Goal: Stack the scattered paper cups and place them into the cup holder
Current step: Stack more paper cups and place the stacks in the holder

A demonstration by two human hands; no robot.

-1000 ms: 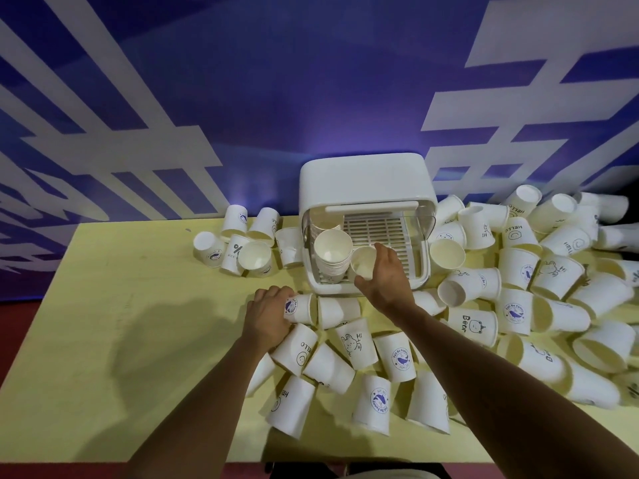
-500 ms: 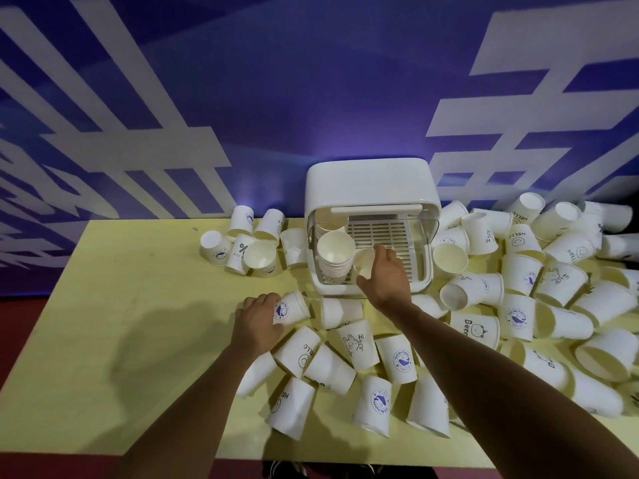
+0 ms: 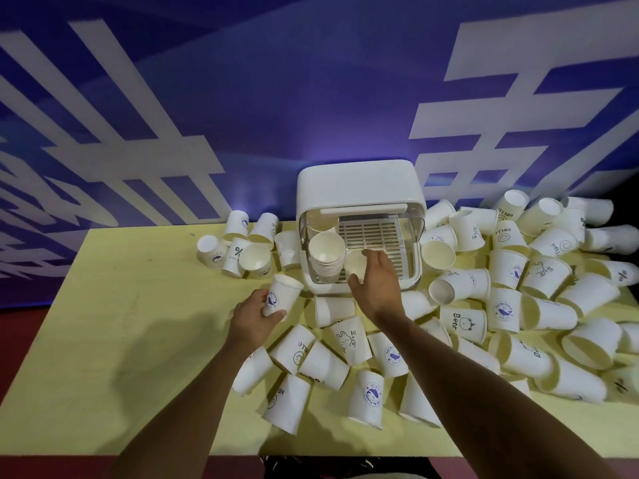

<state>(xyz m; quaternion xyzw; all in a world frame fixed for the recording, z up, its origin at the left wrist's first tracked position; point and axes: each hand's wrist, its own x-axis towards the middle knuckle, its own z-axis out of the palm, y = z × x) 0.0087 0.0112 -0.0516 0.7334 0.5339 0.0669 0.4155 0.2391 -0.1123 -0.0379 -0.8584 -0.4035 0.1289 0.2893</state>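
Note:
A white cup holder (image 3: 359,188) with a raised clear lid stands at the back of the yellow table (image 3: 121,340). A stack of paper cups (image 3: 326,257) stands inside it on the left. My right hand (image 3: 377,285) holds a single cup (image 3: 356,264) at the holder's front, just right of that stack. My left hand (image 3: 254,316) grips a whale-logo cup (image 3: 280,299), lifted off the table in front of the holder's left corner. Several loose white cups (image 3: 345,375) lie on their sides between my arms.
A big heap of cups (image 3: 536,288) covers the table's right side. A small cluster of cups (image 3: 242,250) sits left of the holder. A blue wall with white markings rises right behind the table.
My left hand has lifted the whale-logo cup off the table and tipped it more upright. My right hand stays at the holder's front with its cup.

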